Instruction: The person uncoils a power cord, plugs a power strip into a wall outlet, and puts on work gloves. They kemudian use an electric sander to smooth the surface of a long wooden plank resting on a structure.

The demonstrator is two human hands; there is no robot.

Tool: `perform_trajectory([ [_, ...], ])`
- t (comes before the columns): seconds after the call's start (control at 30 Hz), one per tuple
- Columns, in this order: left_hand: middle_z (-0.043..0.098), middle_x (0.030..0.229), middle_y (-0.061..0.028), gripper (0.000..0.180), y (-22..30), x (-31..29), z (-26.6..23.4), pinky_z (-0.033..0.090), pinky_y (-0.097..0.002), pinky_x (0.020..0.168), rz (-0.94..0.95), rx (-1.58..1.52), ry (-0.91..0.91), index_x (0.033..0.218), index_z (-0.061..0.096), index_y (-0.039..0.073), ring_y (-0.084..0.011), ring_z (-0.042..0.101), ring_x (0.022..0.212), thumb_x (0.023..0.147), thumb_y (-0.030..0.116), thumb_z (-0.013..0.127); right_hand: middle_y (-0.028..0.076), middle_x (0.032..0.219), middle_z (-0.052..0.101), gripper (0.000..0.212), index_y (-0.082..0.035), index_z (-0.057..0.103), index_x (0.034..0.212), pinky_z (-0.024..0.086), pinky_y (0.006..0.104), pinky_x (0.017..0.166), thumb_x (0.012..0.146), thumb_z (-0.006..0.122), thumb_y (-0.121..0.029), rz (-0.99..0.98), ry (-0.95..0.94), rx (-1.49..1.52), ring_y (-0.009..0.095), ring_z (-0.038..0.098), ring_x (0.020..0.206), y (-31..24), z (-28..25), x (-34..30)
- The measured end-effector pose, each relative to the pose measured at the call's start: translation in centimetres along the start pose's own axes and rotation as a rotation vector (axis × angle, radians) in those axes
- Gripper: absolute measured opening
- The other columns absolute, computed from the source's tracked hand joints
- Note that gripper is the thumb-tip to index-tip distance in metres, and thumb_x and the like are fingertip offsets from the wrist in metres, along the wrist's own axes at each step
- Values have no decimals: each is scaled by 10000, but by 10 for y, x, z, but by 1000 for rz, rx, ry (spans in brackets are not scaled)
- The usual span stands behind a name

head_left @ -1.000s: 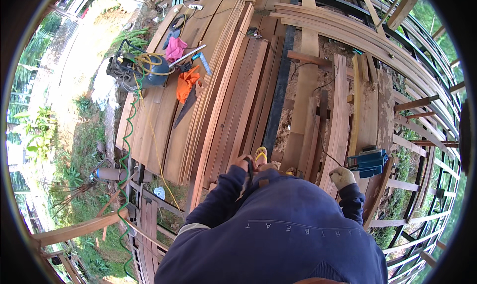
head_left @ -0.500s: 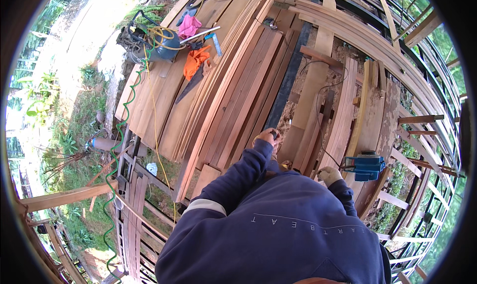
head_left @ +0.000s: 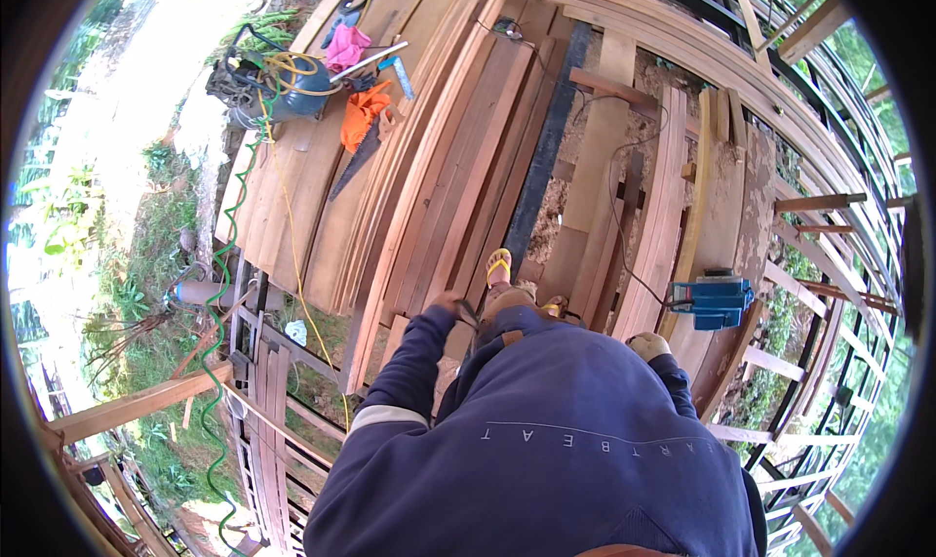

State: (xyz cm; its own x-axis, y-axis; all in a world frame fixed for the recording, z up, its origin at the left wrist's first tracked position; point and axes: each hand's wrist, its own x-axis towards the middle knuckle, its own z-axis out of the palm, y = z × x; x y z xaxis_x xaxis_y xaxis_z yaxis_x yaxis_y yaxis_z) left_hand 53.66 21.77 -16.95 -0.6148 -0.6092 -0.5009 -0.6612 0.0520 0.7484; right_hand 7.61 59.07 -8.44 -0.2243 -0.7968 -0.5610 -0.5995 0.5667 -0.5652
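The left hand (head_left: 448,301) has swung out to the left, away from the dark beam (head_left: 554,133). It grips a thin dark thing (head_left: 469,312), too blurry to name. The right hand (head_left: 647,344) is low by the body; I can't tell if it is open or closed. To its right, a blue power tool (head_left: 720,305) sits on a board, with no hand on it. Long boards (head_left: 458,177) lie in rows ahead. Many look smooth and one board (head_left: 759,191) looks patchy, but how much is done or left doesn't show. Further off lie a saw (head_left: 357,164) and orange cloth (head_left: 361,114).
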Motion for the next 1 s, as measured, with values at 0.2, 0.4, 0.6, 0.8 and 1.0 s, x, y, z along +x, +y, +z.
perform_trajectory([
  [0.2,752,985,-145,276,-134,-156,22,567,-469,700,-919,78,-156,982,732,92,-327,715,787,992,312,567,136,923,784,330,-6,790,1029,586,345,842,844,679,-256,440,128,351,228,754,911,-7,-1,-37],
  [0.4,724,929,-91,257,-74,-178,100,543,-394,590,-1037,-630,3,988,701,51,-218,682,736,970,292,613,119,879,756,297,25,749,1049,598,339,714,858,665,-185,475,114,545,211,737,754,-12,-18,-31],
  [0.6,758,967,-76,325,-6,-139,97,569,-331,695,-540,-427,155,1169,723,41,-173,699,766,926,241,643,105,824,724,263,7,723,1046,587,359,604,885,635,-182,709,12,640,225,717,676,16,-24,-6],
  [0.8,771,1028,-115,345,-41,-145,75,563,-340,639,-759,-742,232,1241,688,77,-210,744,857,982,296,624,98,813,721,229,-9,739,986,579,359,589,885,617,-173,671,40,605,215,720,676,17,-11,-10],
  [1.0,767,989,-126,373,-126,-123,73,577,-368,644,-939,-357,-155,1197,699,58,-249,738,843,985,357,624,147,897,778,241,-11,767,992,596,338,706,852,672,-184,600,-19,485,218,749,763,-1,41,-30],
])
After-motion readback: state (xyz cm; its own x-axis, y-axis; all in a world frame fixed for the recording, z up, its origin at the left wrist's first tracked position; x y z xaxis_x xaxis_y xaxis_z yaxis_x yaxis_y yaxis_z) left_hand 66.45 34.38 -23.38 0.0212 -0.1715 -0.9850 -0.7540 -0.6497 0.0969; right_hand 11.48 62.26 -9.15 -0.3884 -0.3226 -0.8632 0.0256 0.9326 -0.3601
